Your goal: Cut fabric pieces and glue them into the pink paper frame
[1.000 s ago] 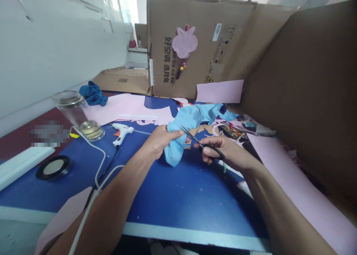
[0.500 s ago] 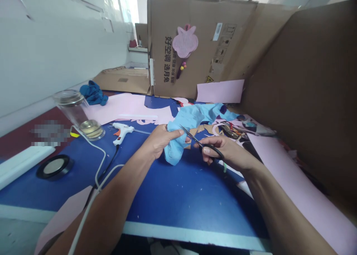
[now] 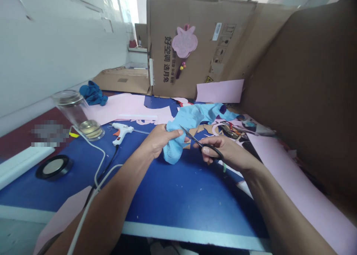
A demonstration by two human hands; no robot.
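Observation:
Light blue fabric [image 3: 192,115] is pinched in my left hand [image 3: 158,139], thumb on top, with one end hanging below the fingers. The rest of the cloth stretches back to the right over the table. My right hand [image 3: 216,151] grips black-handled scissors [image 3: 213,151] by the finger loops. Their blades point up and left and lie against the cloth just right of my left thumb. Whether the blades are apart or together I cannot make out. Left of my left hand lies a white glue gun [image 3: 122,132] with an orange trigger.
A clear lidded glass jar [image 3: 79,115], a black tape roll [image 3: 53,167] and loose cords are on the left. Pink sheets [image 3: 131,106] lie behind. Paper scraps and tools cover the right back. Cardboard walls [image 3: 206,47] stand behind and right; a dark blue cloth [image 3: 93,93] is back left.
Almost nothing differs. The cloth and both hands appear shifted very slightly left, along with small drift of the whole view; the scissors stay at the same spot on the fabric.

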